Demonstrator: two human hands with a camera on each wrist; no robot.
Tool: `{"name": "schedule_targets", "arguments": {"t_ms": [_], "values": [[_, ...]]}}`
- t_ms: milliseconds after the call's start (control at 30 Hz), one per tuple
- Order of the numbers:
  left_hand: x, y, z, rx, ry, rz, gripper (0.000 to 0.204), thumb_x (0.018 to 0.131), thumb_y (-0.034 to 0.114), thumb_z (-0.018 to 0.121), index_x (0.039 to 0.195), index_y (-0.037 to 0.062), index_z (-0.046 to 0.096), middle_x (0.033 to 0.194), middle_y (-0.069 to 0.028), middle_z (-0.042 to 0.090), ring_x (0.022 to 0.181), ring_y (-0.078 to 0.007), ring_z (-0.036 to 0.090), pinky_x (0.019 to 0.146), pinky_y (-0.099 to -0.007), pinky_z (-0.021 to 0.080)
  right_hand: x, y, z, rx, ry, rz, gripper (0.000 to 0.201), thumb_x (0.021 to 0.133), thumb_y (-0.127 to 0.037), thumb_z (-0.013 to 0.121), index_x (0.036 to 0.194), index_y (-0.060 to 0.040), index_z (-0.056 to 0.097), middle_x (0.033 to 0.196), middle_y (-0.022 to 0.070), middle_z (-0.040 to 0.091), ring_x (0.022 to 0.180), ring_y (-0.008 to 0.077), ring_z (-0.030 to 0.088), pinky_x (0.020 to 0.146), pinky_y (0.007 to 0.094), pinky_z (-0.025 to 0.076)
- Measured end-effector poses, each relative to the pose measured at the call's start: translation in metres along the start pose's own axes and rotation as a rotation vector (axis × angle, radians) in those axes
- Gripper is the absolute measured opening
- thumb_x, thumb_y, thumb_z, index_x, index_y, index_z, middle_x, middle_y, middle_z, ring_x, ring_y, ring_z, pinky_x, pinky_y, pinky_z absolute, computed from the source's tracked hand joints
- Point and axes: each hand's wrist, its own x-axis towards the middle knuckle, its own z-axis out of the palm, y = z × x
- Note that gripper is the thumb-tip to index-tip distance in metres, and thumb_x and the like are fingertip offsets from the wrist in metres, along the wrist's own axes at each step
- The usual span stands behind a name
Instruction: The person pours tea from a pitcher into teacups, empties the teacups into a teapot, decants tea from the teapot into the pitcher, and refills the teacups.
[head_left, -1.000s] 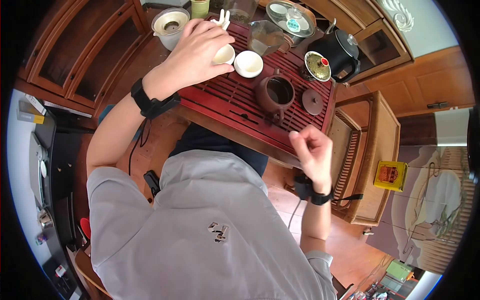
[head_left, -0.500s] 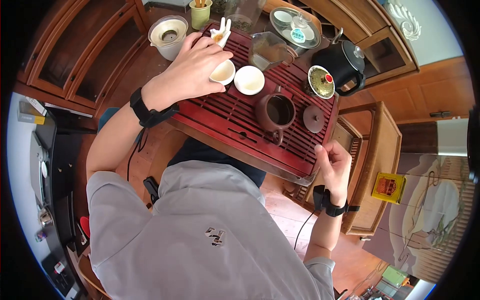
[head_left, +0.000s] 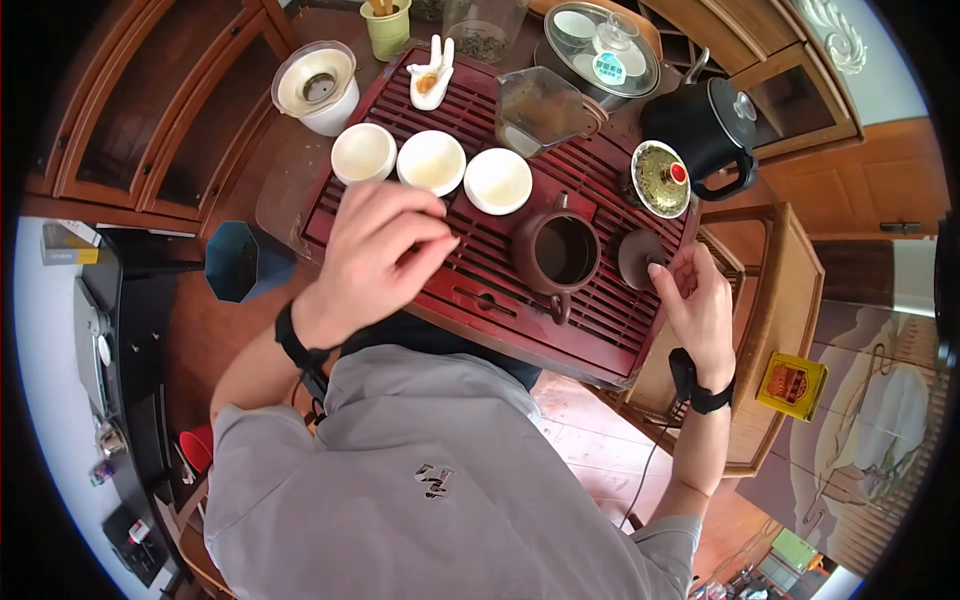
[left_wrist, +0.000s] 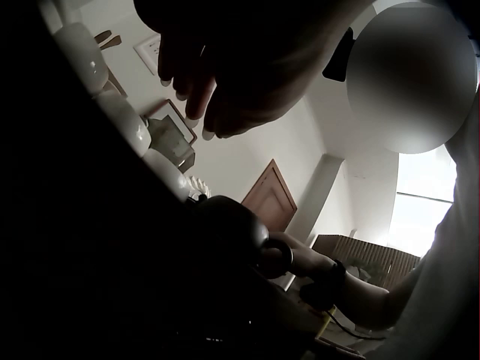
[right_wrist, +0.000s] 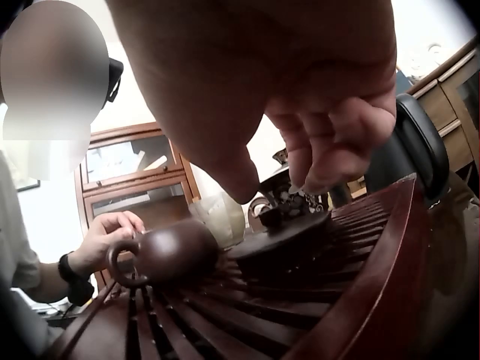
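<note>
Three white cups (head_left: 363,153) stand in a row on the slatted red tea tray (head_left: 486,302). Below them in the head view, my left hand (head_left: 375,262) is in the air with loosely bent fingers, holding nothing. A brown teapot (head_left: 562,250) stands uncovered with dark liquid inside. Its round lid (head_left: 640,260) lies on the tray at the right. My right hand (head_left: 702,305) is at that lid's edge, thumb and fingers apart. In the right wrist view the fingertips are just above the lid's knob (right_wrist: 271,217), with no grip visible.
A glass pitcher (head_left: 540,110), a white hand-shaped figurine (head_left: 431,75) and a lidded bowl of leaves (head_left: 661,180) are on the tray. Behind are a black kettle (head_left: 700,125) and a glass-lidded pot (head_left: 600,50). A white strainer vessel (head_left: 318,88) is at the left.
My left hand has come away from the cups, back towards the body, uncovering the left cup. My right hand has moved from the tray's front right corner up to the lid. The head view has shifted.
</note>
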Motion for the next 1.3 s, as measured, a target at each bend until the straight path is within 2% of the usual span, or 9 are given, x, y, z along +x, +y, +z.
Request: {"name": "schedule_targets", "arguments": {"t_ms": [167,300,500,567,733,933,1100,1200,1300], "values": [[-0.023,-0.002,0.007,-0.037,-0.008,-0.072,0.025,0.067,0.004,0.086,0.077,0.0074,0.063,0.090,-0.0052,0.063,0.077,-0.0237,0.056,0.070,-0.0351,0.042,0.013,-0.004,0.006,-0.272,-0.127,-0.100,0.032,0.089,-0.029,0.075,0.084,-0.0045,0.055,0.065,0.0117,0.059,0.056,0.0315,0.060,0.053,0.0416,0.047],[-0.028,-0.008,0.006,-0.079,0.003,-0.135,0.025,0.067,0.002,0.086,0.077,0.0046,0.062,0.084,-0.0081,0.060,0.073,-0.0253,0.055,0.064,-0.0341,0.044,0.021,-0.005,0.008,-0.302,-0.183,-0.148,0.023,0.091,-0.022,0.068,0.081,-0.0049,0.056,0.066,0.0146,0.061,0.062,0.0394,0.062,0.056,0.0468,0.048],[-0.025,-0.010,-0.005,-0.147,-0.034,-0.143,0.024,0.070,0.000,0.084,0.080,0.0035,0.063,0.082,-0.0078,0.060,0.070,-0.0247,0.055,0.062,-0.0337,0.044,0.028,-0.022,-0.002,-0.274,-0.128,-0.192,0.019,0.088,-0.013,0.066,0.074,-0.0044,0.055,0.062,0.0131,0.058,0.055,0.0336,0.060,0.052,0.0418,0.047],[-0.022,-0.011,-0.008,-0.141,-0.004,-0.183,0.025,0.066,0.007,0.087,0.077,0.0073,0.064,0.080,-0.0042,0.060,0.066,-0.0233,0.055,0.059,-0.0341,0.040,0.024,-0.044,-0.013,-0.220,-0.106,-0.199,0.018,0.086,-0.011,0.068,0.073,-0.0048,0.055,0.061,0.0111,0.056,0.051,0.0298,0.059,0.049,0.0388,0.046],[0.000,-0.017,-0.028,-0.165,-0.121,-0.077,0.027,0.063,0.007,0.087,0.081,0.0078,0.068,0.084,-0.0031,0.065,0.065,-0.0224,0.055,0.059,-0.0329,0.040,0.021,-0.083,-0.004,-0.166,-0.165,-0.421,0.022,0.082,-0.016,0.070,0.071,-0.0074,0.053,0.061,0.0084,0.054,0.051,0.0292,0.058,0.047,0.0406,0.046],[0.020,-0.023,-0.043,-0.160,-0.283,0.048,0.029,0.061,0.010,0.086,0.086,0.0070,0.070,0.089,-0.0032,0.066,0.070,-0.0227,0.057,0.061,-0.0339,0.045,0.029,-0.094,0.023,-0.236,-0.159,-0.457,0.020,0.079,-0.019,0.070,0.074,-0.0069,0.055,0.061,0.0072,0.054,0.051,0.0266,0.058,0.046,0.0390,0.047],[0.049,-0.026,-0.054,-0.130,-0.586,0.204,0.041,0.069,0.014,0.083,0.105,0.0023,0.067,0.106,-0.0074,0.062,0.075,-0.0220,0.059,0.067,-0.0347,0.048,0.026,-0.099,0.033,-0.199,-0.162,-0.388,0.023,0.081,-0.017,0.072,0.073,-0.0057,0.054,0.062,0.0089,0.053,0.052,0.0301,0.057,0.047,0.0414,0.045],[0.064,-0.020,-0.056,-0.151,-0.704,0.223,0.046,0.065,0.015,0.083,0.107,0.0025,0.069,0.109,-0.0092,0.064,0.080,-0.0266,0.061,0.072,-0.0377,0.051,0.022,-0.096,0.037,-0.152,-0.140,-0.327,0.027,0.081,-0.020,0.076,0.074,-0.0059,0.054,0.062,0.0084,0.054,0.052,0.0303,0.057,0.047,0.0413,0.045],[0.080,-0.013,-0.057,-0.090,-0.814,0.323,0.055,0.068,0.016,0.082,0.119,0.0027,0.067,0.125,-0.0119,0.059,0.081,-0.0248,0.061,0.076,-0.0370,0.052,0.006,-0.099,0.028,-0.109,-0.070,-0.164,0.041,0.077,-0.035,0.085,0.080,-0.0057,0.057,0.067,0.0066,0.058,0.054,0.0267,0.061,0.049,0.0375,0.048]]}}
